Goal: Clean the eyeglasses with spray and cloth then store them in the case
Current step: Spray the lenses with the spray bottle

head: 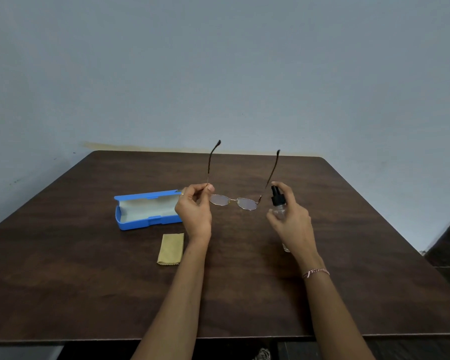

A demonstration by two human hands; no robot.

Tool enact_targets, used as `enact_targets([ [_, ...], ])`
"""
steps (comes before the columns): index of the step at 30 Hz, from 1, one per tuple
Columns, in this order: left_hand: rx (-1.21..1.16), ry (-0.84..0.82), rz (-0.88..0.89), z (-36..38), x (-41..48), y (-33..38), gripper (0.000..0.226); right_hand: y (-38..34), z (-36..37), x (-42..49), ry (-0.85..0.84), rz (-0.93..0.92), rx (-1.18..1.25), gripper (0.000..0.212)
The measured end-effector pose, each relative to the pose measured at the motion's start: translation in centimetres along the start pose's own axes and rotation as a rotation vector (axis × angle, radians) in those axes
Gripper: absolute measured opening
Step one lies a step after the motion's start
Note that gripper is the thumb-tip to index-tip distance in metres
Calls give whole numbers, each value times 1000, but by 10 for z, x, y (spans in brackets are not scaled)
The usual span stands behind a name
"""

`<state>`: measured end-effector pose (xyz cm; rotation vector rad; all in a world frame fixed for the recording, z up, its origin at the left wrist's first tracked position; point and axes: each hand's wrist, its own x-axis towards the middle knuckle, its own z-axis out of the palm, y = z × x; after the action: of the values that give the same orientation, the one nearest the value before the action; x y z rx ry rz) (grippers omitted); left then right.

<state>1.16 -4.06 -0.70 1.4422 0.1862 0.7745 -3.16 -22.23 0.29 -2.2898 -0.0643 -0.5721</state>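
Observation:
My left hand (194,209) pinches the left hinge of thin gold-rimmed eyeglasses (234,201), held above the table with both dark temple arms unfolded and pointing away from me. My right hand (292,222) grips a small clear spray bottle (278,203) with a black pump top, a finger resting on the pump, its nozzle close to the right lens. A blue glasses case (146,210) lies open on the table to the left, its pale lining showing. A folded tan cloth (170,248) lies just in front of the case.
The dark wooden table (89,281) stands against a pale blue-grey wall (218,74). A small clear cap-like object (286,247) sits on the table under my right wrist. The table's right edge drops off to a dark floor.

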Motion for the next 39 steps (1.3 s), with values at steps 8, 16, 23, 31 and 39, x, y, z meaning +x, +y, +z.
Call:
enact_targets([
  [8, -139, -55, -342, 7, -2, 4, 10, -5, 2, -3, 0, -125, 48, 65],
  [16, -449, -347, -748, 11, -6, 12, 13, -11, 9, -3, 28, -132, -50, 61],
  [23, -462, -381, -812, 9, -6, 12, 11, -8, 6, -3, 69, -91, -64, 64],
  [31, -500, -356, -853, 6, -3, 12, 13, 1, -1, 1, 177, 8, -15, 60],
  [39, -463, -389, -803, 5, -1, 8, 12, 11, -2, 6, 345, 20, 177, 58],
])
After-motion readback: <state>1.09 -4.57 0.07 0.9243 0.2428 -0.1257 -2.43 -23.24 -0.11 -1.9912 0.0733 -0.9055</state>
